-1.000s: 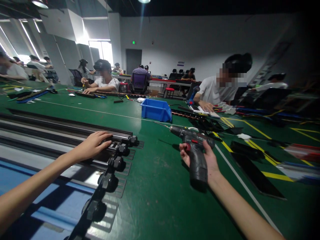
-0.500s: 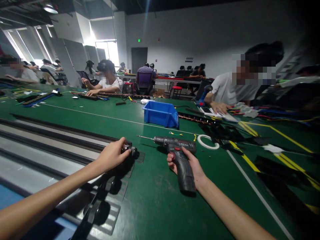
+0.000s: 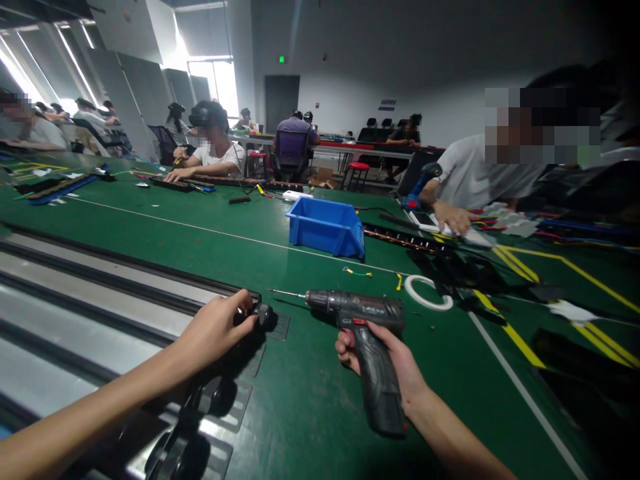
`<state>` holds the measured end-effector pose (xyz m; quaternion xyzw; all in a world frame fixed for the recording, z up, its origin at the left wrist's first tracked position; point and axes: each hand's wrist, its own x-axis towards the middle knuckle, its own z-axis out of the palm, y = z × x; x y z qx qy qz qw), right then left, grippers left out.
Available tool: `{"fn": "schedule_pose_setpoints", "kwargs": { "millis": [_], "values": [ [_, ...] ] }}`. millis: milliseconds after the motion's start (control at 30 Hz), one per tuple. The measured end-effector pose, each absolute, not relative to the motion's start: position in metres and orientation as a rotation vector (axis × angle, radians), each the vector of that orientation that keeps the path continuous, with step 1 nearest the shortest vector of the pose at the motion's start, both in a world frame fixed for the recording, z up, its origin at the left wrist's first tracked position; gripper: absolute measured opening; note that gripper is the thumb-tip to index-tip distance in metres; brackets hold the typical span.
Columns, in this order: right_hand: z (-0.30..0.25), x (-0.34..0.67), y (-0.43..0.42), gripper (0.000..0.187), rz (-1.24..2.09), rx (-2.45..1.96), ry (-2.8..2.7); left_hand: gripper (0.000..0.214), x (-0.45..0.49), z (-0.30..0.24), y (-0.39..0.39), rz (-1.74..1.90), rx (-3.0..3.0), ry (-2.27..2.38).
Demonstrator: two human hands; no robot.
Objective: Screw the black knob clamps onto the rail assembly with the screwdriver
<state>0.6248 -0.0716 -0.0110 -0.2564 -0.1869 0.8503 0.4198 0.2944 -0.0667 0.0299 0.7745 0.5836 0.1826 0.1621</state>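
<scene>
My right hand is wrapped round the grip of a black cordless drill, one finger near its red trigger. The drill's long thin bit points left, towards my left hand, above the green table. My left hand is closed, thumb and fingers pinching a black knob-like end piece at the far corner of a set of long grey and black rails. The bit's tip is close to this end piece, with a small gap seen between them. More black end pieces run along the rails' right ends, over slotted dark plates.
A blue plastic bin stands beyond the drill. Right of it lie a white ring, a short yellow-green wire and dark strips. Across the table, a co-worker's hand rests near a blue drill and bundled wires.
The view has shifted slightly. The drill appears a little lower and nearer to me, its bit still pointing left. My left hand stays on the end piece.
</scene>
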Motion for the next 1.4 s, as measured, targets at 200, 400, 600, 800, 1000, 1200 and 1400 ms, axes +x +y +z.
{"fn": "schedule_pose_setpoints", "kwargs": {
  "millis": [200,400,600,800,1000,1200,1400],
  "values": [
    [-0.012,0.627,-0.078,0.035,2.108,-0.746,-0.572,0.018,0.294,0.028,-0.068,0.550,2.232,1.673],
    [-0.015,0.630,-0.080,0.036,2.104,-0.796,-0.687,0.018,0.294,0.027,-0.071,0.571,2.256,1.684],
    [-0.017,0.630,-0.081,0.035,2.096,-0.800,-0.678,0.021,0.294,0.027,-0.072,0.516,2.319,1.732],
    [-0.014,0.630,-0.081,0.035,2.109,-0.795,-0.657,0.031,0.297,0.030,-0.075,0.384,2.396,1.819],
    [-0.017,0.631,-0.079,0.036,2.103,-0.824,-0.689,0.044,0.299,0.030,-0.074,0.285,2.528,1.889],
    [-0.015,0.627,-0.078,0.036,2.061,-0.837,-0.769,0.053,0.299,0.028,-0.076,0.127,2.618,1.886],
    [-0.013,0.626,-0.078,0.034,2.006,-0.895,-0.887,0.045,0.302,0.025,-0.078,0.092,2.633,1.904]
  ]
}}
